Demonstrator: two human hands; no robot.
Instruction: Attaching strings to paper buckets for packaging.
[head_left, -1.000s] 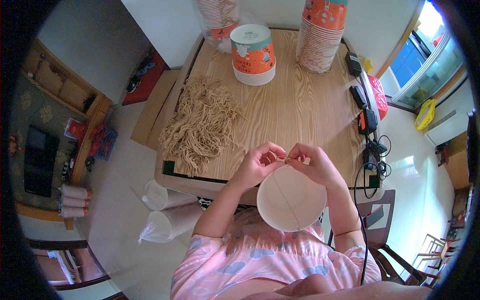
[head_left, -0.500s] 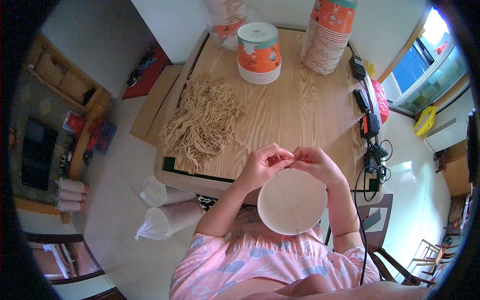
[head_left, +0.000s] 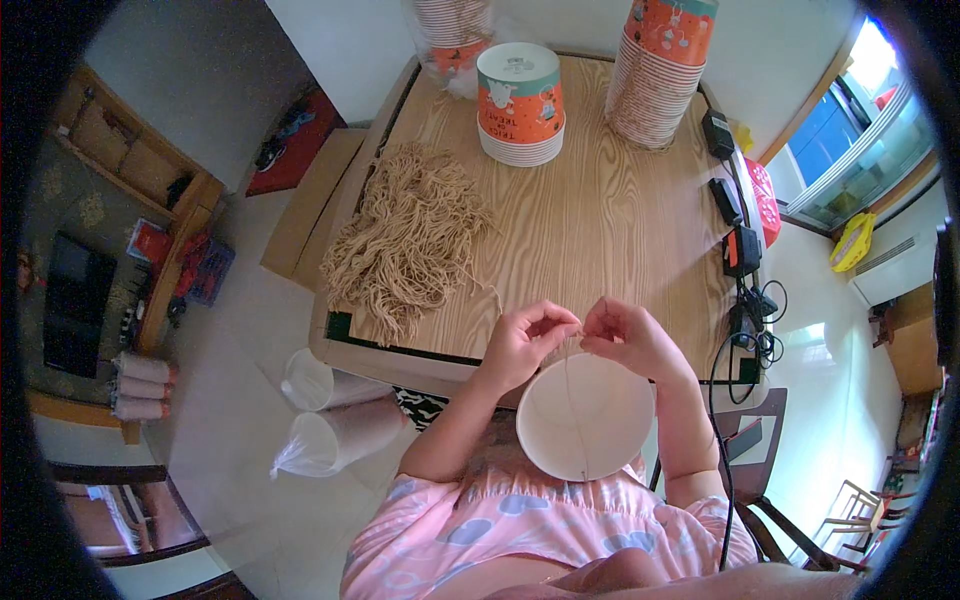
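A paper bucket (head_left: 615, 420) with a white inside rests at my lap by the table's near edge, its mouth facing up. A thin tan string (head_left: 573, 395) runs across its opening from the near rim to the far rim. Over the far rim, my left hand (head_left: 522, 345) is closed in a pinch on the string. My right hand (head_left: 635, 340) pinches just beside it, fingertips closed at the same string; a small gap separates the hands. On the table's left half lies a loose heap of tan strings (head_left: 405, 240).
An upturned orange-and-teal paper bucket stack (head_left: 520, 105) stands at the table's (head_left: 590, 220) back. A taller bucket stack (head_left: 655, 90) is behind right, a bagged one (head_left: 452, 40) behind left. Black power adapters (head_left: 740, 250) and cables line the right edge. Bagged bucket stacks (head_left: 345, 440) lie on the floor.
My hands have drawn slightly apart and moved a little down, fingertips still pinched. The bucket has shifted slightly toward me, and the string across it now runs straighter.
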